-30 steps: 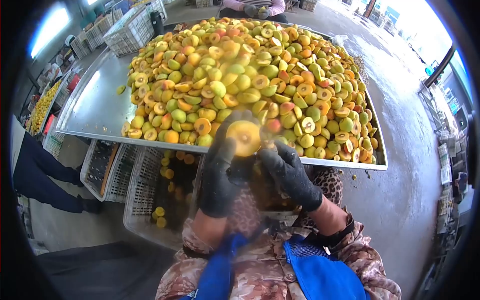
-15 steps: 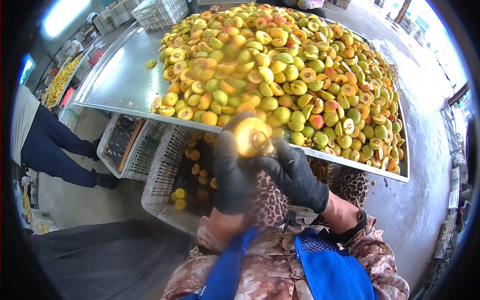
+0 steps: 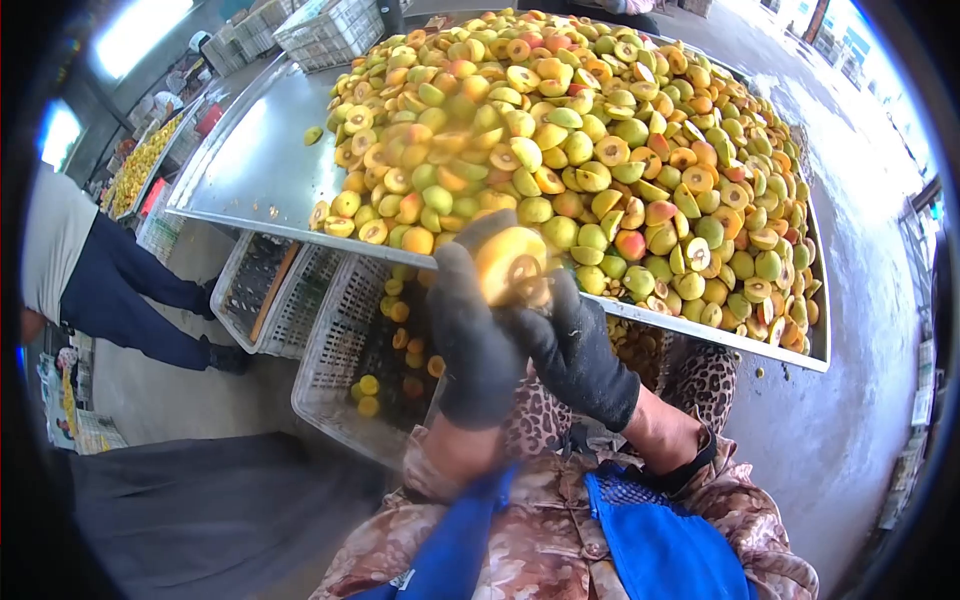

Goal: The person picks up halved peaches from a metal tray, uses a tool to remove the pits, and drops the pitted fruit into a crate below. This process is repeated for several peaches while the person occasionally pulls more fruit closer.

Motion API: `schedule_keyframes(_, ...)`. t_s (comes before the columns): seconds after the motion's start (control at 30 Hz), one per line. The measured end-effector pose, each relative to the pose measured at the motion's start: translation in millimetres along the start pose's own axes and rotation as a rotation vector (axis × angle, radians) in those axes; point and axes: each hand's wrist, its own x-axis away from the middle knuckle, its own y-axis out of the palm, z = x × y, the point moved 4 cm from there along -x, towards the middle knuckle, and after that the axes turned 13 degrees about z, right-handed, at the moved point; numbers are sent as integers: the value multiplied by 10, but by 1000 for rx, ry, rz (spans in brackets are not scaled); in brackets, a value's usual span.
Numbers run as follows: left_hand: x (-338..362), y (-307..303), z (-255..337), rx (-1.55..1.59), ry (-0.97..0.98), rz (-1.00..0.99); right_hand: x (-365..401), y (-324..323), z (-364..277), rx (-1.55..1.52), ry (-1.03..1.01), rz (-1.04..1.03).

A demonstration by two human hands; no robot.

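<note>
My left hand (image 3: 468, 335), in a dark glove, is closed around a halved peach (image 3: 508, 262). Its cut orange face, with a brown centre, is turned toward my right hand (image 3: 585, 345). That gloved hand has its fingers bent at the peach's lower right edge, closed on a small loop-shaped tool (image 3: 530, 288) at the fruit's centre; blur hides its details. Both hands are just in front of the near edge of a metal table (image 3: 262, 150). On it lies a large heap of halved peaches (image 3: 600, 150), green, yellow and red-blushed, many with pits showing.
Below the table stands a plastic crate (image 3: 330, 345) with some peach halves in it, beside another crate (image 3: 285, 290). A person in dark trousers (image 3: 130, 280) stands at the left. Another crate (image 3: 330, 35) sits at the table's far left corner.
The peach half has turned slightly and its cut face now points more to the right. Both hands stay together around it. The view has shifted slightly.
</note>
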Motion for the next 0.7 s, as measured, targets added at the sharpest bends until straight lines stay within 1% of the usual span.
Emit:
schedule_keyframes(0.07,19,138,-120,-26,-44,-28,20,-184,72,13,-17,42)
schedule_keyframes(0.1,45,221,-181,-18,-72,-36,44,-279,165,82,-5,21)
schedule_keyframes(0.17,105,390,-313,4,-129,-48,63,-475,215,71,-10,62)
schedule_keyframes(0.2,142,462,-368,-19,-126,-67,84,-566,235,63,-11,80)
schedule_keyframes(0.27,212,585,-456,-70,-113,-104,207,-663,506,161,-123,92)
schedule_keyframes(0.3,266,682,-467,-79,-123,-72,258,-719,562,191,-116,99)
schedule_keyframes(0.37,343,817,-563,-48,-126,-81,345,-859,580,183,-115,135)
schedule_keyframes(0.53,552,1075,-651,-21,-154,-83,523,-1143,381,31,-142,270)
schedule_keyframes(0.6,587,1170,-683,-48,-149,-114,601,-1222,361,-81,-81,295)
schedule_keyframes(0.63,595,1245,-668,-93,-69,-199,643,-1261,355,-157,-38,313)
schedule_keyframes(0.67,682,1322,-645,-100,-83,-176,652,-1298,388,-255,27,349)
schedule_keyframes(0.7,716,1373,-635,-158,21,-255,683,-1369,369,-224,32,327)
